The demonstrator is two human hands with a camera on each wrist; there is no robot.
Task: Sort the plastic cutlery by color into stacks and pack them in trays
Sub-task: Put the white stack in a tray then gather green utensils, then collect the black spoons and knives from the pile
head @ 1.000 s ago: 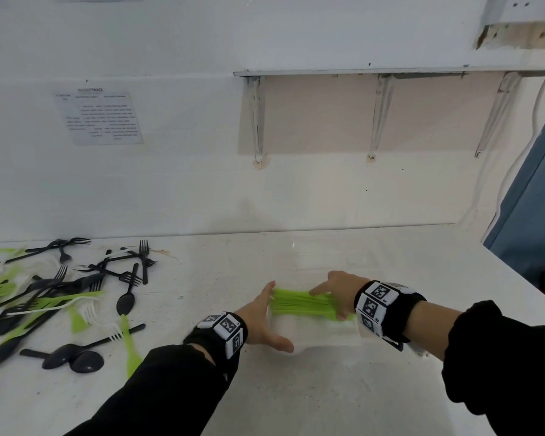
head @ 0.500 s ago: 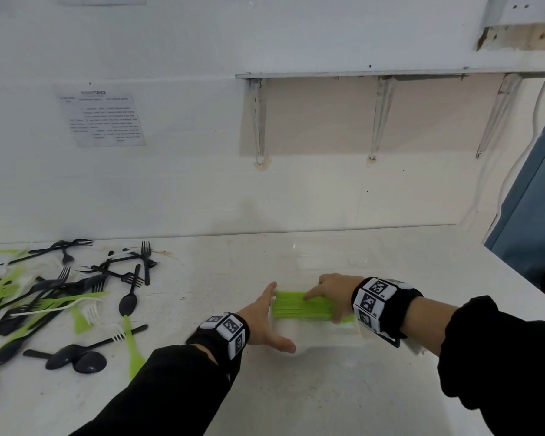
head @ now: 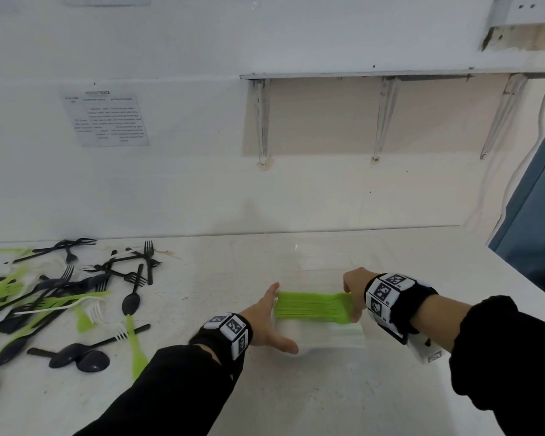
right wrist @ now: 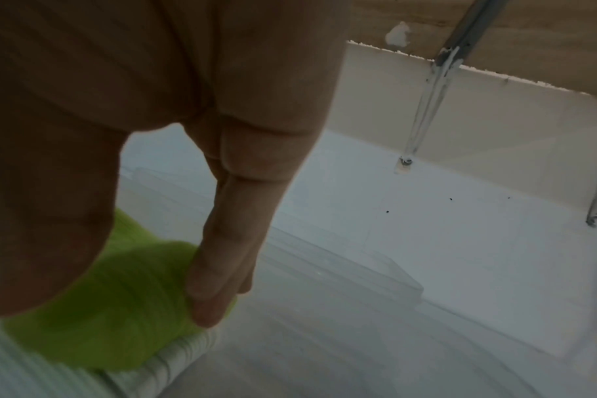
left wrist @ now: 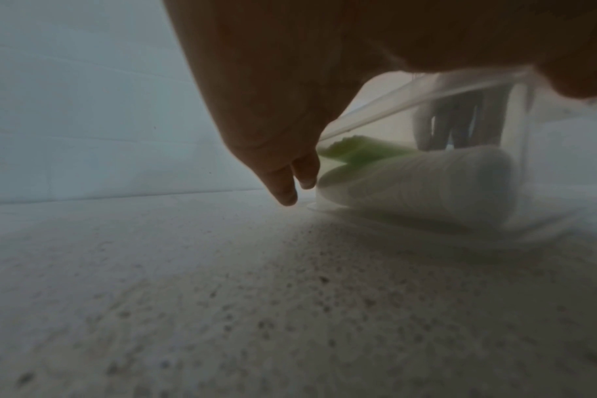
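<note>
White worktop [head: 343, 398] carries a clear tray [head: 356, 336] holding a white cutlery stack [head: 296, 333] with the green stack [head: 312, 306] on top. The left hand [head: 266, 322], fingers straight, braces the tray's left end; the right hand [head: 354, 292] pinches the green stack's right end. Released unevenly, the green pieces may fan out or slide off. Unsorted cutlery [head: 60, 297] lies well apart, left.

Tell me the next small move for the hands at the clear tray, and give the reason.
Probably press the green stack down flat beside the white stack and then let go. The right hand grips the green stack's right end inside the clear tray, while the left hand braces the tray's left wall with straight fingers. Loose cutlery waits on the counter.
</note>
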